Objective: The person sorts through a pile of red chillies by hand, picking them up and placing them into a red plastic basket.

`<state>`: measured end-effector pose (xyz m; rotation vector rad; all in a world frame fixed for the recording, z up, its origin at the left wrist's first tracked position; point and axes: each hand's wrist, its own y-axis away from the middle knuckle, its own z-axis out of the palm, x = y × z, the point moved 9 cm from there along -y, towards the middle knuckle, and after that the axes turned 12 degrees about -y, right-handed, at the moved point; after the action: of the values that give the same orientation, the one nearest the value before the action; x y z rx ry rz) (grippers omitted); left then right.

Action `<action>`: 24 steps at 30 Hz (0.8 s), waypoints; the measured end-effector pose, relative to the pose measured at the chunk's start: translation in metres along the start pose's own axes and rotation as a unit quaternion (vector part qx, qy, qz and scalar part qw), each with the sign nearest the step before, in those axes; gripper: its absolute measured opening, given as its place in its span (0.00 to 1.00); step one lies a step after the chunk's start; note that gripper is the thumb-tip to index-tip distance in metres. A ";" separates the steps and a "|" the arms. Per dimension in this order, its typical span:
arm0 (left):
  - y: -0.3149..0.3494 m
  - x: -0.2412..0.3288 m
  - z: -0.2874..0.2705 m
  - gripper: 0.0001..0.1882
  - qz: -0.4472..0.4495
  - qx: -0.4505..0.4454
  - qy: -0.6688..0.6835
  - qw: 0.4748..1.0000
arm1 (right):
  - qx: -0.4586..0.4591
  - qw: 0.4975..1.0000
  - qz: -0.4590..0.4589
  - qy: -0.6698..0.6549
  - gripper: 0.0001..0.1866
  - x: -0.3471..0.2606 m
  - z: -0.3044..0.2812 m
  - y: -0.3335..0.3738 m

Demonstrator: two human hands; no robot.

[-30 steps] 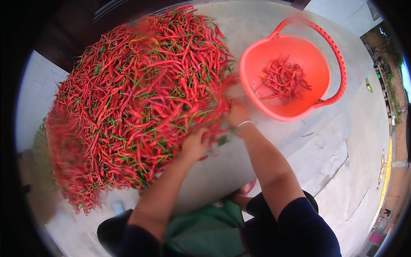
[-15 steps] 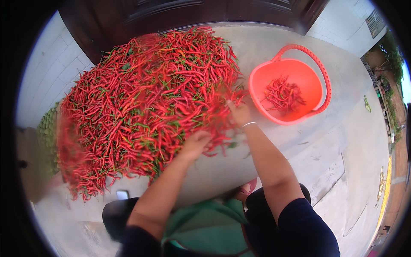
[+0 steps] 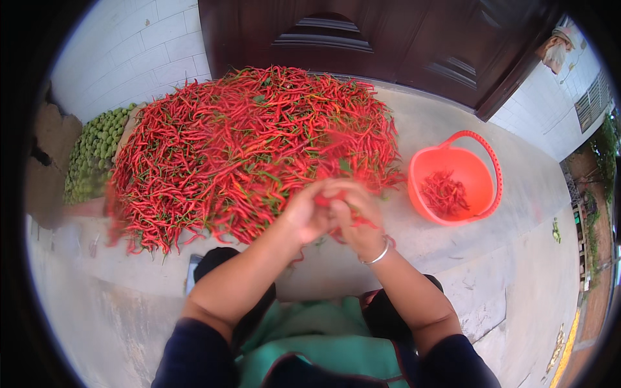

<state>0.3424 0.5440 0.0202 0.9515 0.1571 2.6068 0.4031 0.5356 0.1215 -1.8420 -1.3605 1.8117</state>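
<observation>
A broad heap of red chili peppers (image 3: 252, 149), many with green stems, lies on the floor in front of me. At its near right edge my left hand (image 3: 309, 212) and my right hand (image 3: 359, 220) are brought together, fingers curled around several chili peppers (image 3: 322, 200). Motion blurs the fingers, and their number of peppers cannot be made out. A silver bracelet circles my right wrist. To the right stands a red plastic basket (image 3: 453, 157) with an arched handle, holding a small pile of chili peppers (image 3: 445, 194).
Green round produce (image 3: 98, 152) lies beyond the heap's left end, beside a brown sack (image 3: 55, 132). A dark wooden door (image 3: 388, 55) and white tiled walls (image 3: 152, 45) stand behind. A flat, phone-like object (image 3: 193, 271) lies by my left knee.
My hands have moved from apart at the heap's right edge to close together, with chili peppers between them. The view has shifted, showing more of the door and the green produce.
</observation>
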 end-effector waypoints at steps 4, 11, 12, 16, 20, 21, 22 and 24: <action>0.015 -0.014 -0.023 0.21 -0.009 0.037 -0.009 0.999 | 0.140 0.944 0.185 -0.233 0.13 0.042 -0.005 0.042; 0.014 0.027 -0.098 0.17 0.101 0.228 -0.213 0.945 | 0.354 0.757 0.245 -0.491 0.14 0.096 -0.054 0.039; 0.013 0.026 -0.097 0.16 0.093 0.218 -0.254 0.938 | 0.359 0.760 0.244 -0.484 0.14 0.102 -0.059 0.041; 0.003 -0.022 -0.063 0.18 -0.033 0.092 -0.200 0.975 | 0.355 0.798 0.232 -0.428 0.13 0.107 -0.058 0.039; -0.006 -0.044 -0.028 0.20 -0.106 0.031 -0.059 0.992 | 0.316 0.845 0.228 -0.366 0.11 0.098 -0.049 0.032; -0.008 -0.044 -0.035 0.21 -0.107 0.000 -0.027 0.994 | 0.309 0.843 0.224 -0.379 0.11 0.097 -0.048 0.033; -0.010 -0.041 -0.037 0.21 -0.107 -0.034 0.004 0.994 | 0.308 0.842 0.221 -0.383 0.11 0.096 -0.049 0.035; -0.011 -0.042 -0.039 0.17 -0.097 -0.040 0.018 0.994 | 0.308 0.840 0.215 -0.391 0.10 0.096 -0.053 0.037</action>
<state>0.3500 0.5390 -0.0377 0.8192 0.1457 2.4339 0.4482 0.6070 0.0423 -1.1248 -0.3437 2.9727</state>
